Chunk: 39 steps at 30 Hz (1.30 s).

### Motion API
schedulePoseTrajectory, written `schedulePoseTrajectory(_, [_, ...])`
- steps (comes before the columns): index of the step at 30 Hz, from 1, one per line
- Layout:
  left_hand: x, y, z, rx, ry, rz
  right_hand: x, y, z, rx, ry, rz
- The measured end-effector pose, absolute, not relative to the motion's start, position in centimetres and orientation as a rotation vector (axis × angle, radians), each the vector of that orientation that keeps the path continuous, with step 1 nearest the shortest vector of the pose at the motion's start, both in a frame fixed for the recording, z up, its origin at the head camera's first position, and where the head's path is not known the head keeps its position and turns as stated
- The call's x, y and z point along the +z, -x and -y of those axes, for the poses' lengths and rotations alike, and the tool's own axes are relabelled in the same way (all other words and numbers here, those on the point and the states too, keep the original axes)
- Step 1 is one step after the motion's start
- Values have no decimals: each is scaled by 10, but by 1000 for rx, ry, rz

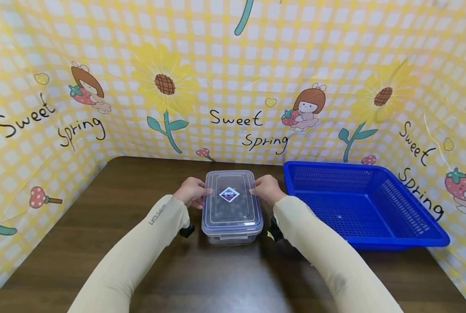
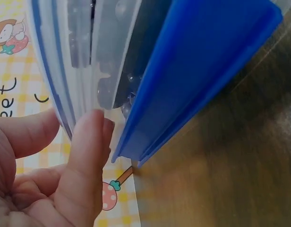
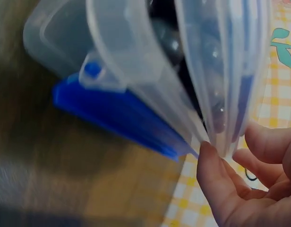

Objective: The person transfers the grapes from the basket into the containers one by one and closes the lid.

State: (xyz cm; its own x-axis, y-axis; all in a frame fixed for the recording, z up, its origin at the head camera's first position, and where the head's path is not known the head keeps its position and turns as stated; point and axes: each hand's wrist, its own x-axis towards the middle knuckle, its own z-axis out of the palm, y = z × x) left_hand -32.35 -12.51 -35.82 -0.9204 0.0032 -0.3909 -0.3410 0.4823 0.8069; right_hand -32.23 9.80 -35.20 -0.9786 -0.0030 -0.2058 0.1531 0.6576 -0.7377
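Note:
A clear rectangular food container (image 1: 233, 208) with a diamond-shaped label on its lid stands on the table between both hands. Its lid (image 1: 217, 178) is clear with a bluish rim. Dark round beads or fruits (image 3: 169, 42) show through the walls; their kind is unclear. My left hand (image 1: 192, 191) pinches the lid's left edge, thumb on top and fingers at the side. Opposite it, my right hand (image 1: 268, 189) pinches the right edge likewise. A blue side clasp (image 2: 192, 71) stands away from the wall in the left wrist view; another blue clasp (image 3: 117, 118) hangs outward in the right wrist view.
To the right of the container stands a blue perforated plastic basket (image 1: 397, 241), close to the right forearm. The dark wooden table (image 1: 80, 234) meets a yellow checked cloth (image 1: 225, 78) hanging behind and at both sides.

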Motion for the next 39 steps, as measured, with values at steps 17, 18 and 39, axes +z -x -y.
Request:
schedulePoseTrajectory(17, [-359,328,124,1427,270,-2407,-352,328,-100,-1056,-31,-2753])
schedulePoseTrajectory(18, [-359,328,124,1427,267,-2409,-352,328,-100,-1055,-31,-2754])
schedulePoseTrajectory(39, [-365,324,134,1388,260,-2419,-349,331,-98,-601,327,-2769])
